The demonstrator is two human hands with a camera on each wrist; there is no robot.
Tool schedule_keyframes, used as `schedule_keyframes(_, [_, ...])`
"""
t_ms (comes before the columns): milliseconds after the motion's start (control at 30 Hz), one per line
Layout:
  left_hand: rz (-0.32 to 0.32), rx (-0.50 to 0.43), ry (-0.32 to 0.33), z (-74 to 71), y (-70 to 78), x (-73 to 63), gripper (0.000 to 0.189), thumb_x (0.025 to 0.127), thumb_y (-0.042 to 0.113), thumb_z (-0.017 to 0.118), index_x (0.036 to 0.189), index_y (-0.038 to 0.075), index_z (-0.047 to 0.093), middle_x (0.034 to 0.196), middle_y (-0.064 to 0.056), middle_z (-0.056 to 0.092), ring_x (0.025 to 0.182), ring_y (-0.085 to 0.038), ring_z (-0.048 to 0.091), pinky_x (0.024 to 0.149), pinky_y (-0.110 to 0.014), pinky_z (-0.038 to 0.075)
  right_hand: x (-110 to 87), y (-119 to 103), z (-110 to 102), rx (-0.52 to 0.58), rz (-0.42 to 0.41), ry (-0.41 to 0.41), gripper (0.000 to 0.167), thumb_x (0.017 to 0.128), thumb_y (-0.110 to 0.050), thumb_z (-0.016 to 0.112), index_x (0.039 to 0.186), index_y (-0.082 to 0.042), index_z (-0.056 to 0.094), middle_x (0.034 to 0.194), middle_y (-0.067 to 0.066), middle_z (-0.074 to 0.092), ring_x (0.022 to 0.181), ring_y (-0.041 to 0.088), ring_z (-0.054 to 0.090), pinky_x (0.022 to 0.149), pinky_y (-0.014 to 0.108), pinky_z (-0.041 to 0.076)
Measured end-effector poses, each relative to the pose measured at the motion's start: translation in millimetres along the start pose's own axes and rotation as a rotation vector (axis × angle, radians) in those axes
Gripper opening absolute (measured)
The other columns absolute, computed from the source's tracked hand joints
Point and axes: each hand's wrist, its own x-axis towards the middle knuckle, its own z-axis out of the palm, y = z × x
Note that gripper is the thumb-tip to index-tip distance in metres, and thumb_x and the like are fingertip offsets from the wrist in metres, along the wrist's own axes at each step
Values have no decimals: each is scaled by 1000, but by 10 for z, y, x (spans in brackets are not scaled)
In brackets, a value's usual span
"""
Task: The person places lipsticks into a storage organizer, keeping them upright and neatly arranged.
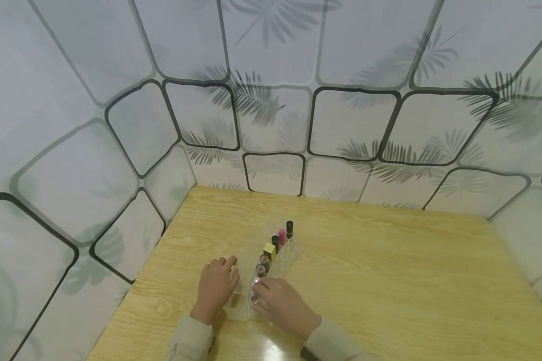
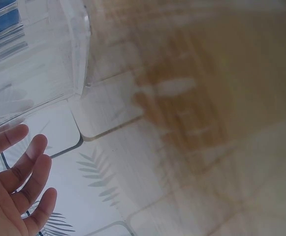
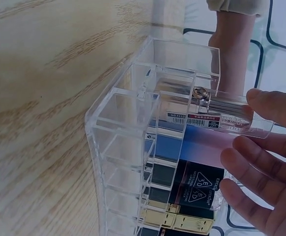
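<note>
A clear plastic lipstick organizer (image 1: 291, 254) stands on the table, holding a curved row of several lipsticks. Black, pink and yellow-topped ones are at its far part. My right hand (image 1: 282, 303) is at the near end, where its thumb and index finger pinch a clear-ended lipstick tube (image 3: 231, 105) that sits in a compartment. Beside that tube, in the right wrist view, are a blue-to-pink tube (image 3: 204, 145) and a black one with printed lettering (image 3: 197, 184). My left hand (image 1: 216, 286) is at the organizer's left side, fingers spread and loosely bent; whether they touch it, I cannot tell.
The wood-grain table (image 1: 388, 271) extends right of the organizer. Patterned wall covering (image 1: 271, 120) rises behind the table and along its left side. Front compartments (image 3: 128, 105) of the organizer show in the right wrist view.
</note>
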Motion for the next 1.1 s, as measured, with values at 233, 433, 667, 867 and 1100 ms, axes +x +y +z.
schedule_keyframes(233, [0,5,-11,-24,16,4,16,85,22,60,98,13,62,77,-4,63,69,-19,56,66,-39,48,21,-7,0,-21,4,22,23,79,-32,70,94,-15,67,88,-6,64,76,4,60,72,18,49])
schedule_keyframes(433, [8,6,-2,-13,11,3,15,86,22,60,98,13,62,77,-3,63,69,-18,57,67,-39,48,39,-10,-19,14,12,32,19,79,-29,70,91,-14,67,85,-6,63,72,4,58,67,15,46])
schedule_keyframes(667, [14,11,13,-14,8,1,15,86,22,60,98,13,62,77,-3,62,69,-19,57,66,-39,48,44,-5,-21,15,4,29,19,79,-28,71,90,-13,67,84,-6,63,70,4,57,67,14,46])
schedule_keyframes(867, [14,12,15,-19,12,5,15,86,22,60,97,13,62,77,-3,62,69,-19,56,66,-38,47,38,1,-23,10,-3,44,19,79,-27,71,90,-13,67,85,-5,63,71,4,57,69,15,47])
schedule_keyframes(1100, [26,16,27,-25,10,-3,14,86,22,61,97,13,62,76,-3,62,68,-18,56,64,-38,48,37,0,-30,27,-1,70,17,79,-26,70,91,-14,67,83,-7,62,71,3,57,69,15,48])
